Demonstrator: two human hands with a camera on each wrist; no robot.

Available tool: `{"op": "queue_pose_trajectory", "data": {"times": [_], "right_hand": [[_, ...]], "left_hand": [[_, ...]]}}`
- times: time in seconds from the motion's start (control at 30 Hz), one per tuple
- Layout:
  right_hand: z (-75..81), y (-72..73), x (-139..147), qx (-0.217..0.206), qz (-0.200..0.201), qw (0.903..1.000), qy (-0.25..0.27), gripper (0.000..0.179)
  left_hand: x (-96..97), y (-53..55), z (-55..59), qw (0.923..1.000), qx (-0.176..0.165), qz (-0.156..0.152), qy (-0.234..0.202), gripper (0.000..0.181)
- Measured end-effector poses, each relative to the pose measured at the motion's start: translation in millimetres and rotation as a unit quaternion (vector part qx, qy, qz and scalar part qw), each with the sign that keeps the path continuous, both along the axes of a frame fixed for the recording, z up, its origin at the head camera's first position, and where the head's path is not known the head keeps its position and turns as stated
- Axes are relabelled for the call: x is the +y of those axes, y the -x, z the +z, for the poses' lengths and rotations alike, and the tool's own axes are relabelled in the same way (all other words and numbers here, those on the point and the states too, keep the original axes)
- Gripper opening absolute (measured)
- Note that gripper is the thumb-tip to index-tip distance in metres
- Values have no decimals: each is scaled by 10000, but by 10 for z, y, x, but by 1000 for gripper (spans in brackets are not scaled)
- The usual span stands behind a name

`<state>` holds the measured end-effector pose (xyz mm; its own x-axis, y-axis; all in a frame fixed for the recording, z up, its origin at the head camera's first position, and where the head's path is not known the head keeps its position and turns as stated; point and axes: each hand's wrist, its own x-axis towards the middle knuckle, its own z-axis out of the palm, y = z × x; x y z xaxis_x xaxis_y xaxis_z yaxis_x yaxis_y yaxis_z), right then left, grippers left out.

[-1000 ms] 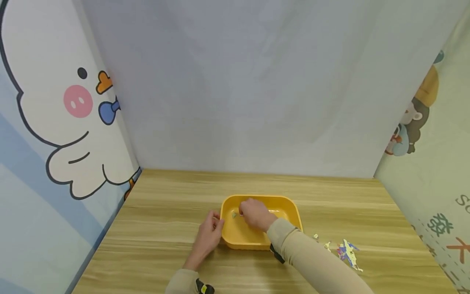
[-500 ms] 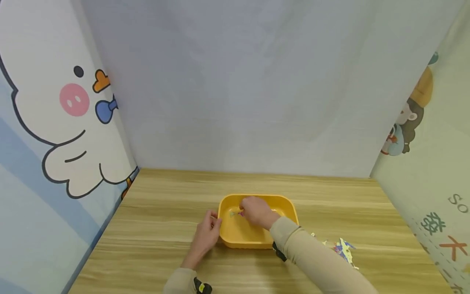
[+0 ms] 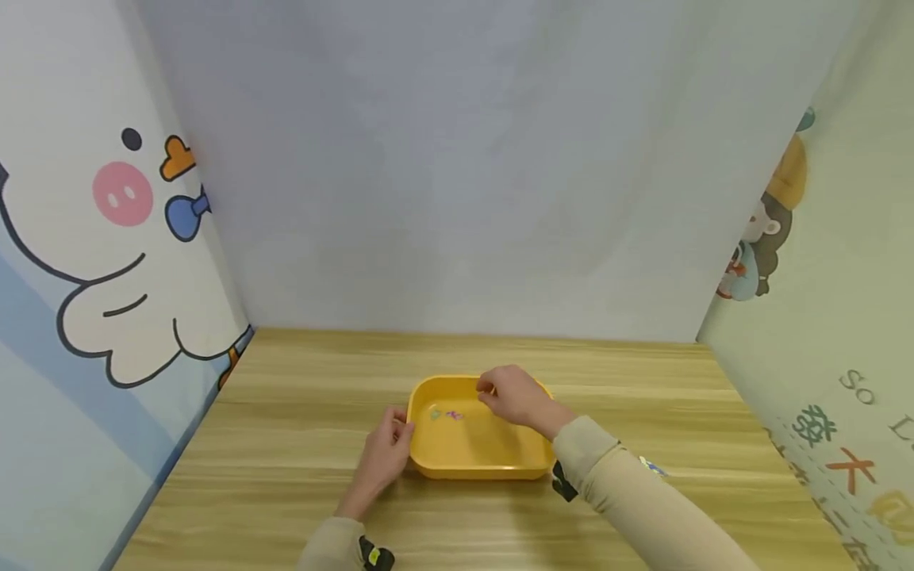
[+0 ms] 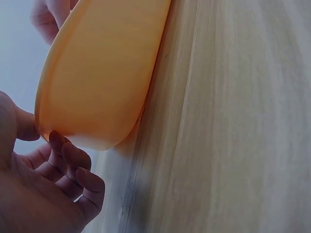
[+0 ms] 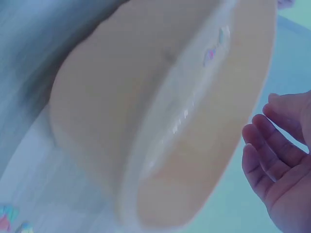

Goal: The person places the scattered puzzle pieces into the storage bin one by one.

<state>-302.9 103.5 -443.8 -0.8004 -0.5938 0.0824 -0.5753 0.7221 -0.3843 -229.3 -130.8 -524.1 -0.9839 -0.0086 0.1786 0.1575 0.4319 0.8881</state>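
Observation:
A yellow plastic bin (image 3: 485, 468) with rounded corners sits on the wooden table. My left hand (image 3: 385, 450) holds its left end; in the left wrist view the thumb is at the rim and the curled fingers (image 4: 75, 158) are at the outer wall. Over the back right part of the bin is my right hand (image 3: 514, 396). Its fingers (image 5: 267, 150) are loosely bent, with nothing between them in the right wrist view. On the bin's floor, toward the left, lie a small pink-purple piece (image 3: 454, 415) and a pale green one (image 3: 435, 413).
Thin blue and pale yellow scraps (image 3: 652, 466) lie on the table right of the bin, partly hidden by the right sleeve. A grey-white curtain (image 3: 464, 174) hangs behind the table (image 3: 300, 396), with printed cloths on both sides.
My right hand has let go of the pink-purple piece, which now lies in the bin, and has risen toward the back rim. The left hand keeps its place at the bin's end.

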Motion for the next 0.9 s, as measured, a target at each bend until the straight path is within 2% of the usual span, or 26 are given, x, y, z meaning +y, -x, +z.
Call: {"op": "queue_pose_trajectory", "data": {"times": [0.37,0.67,0.9], "right_hand": [[152,37,528,132,-584,9981,126,17],[44,8,1020,261,-808,9964,51,13],[-80,-59,1264,60,-779,9968,-173,14]], "left_hand": [[-39,19,-27,9997,-157,175,24,11],[-14,45,-20,9995,-287,115,-14,15],[27,35,-18,9996,-246,125,19,14]]}}
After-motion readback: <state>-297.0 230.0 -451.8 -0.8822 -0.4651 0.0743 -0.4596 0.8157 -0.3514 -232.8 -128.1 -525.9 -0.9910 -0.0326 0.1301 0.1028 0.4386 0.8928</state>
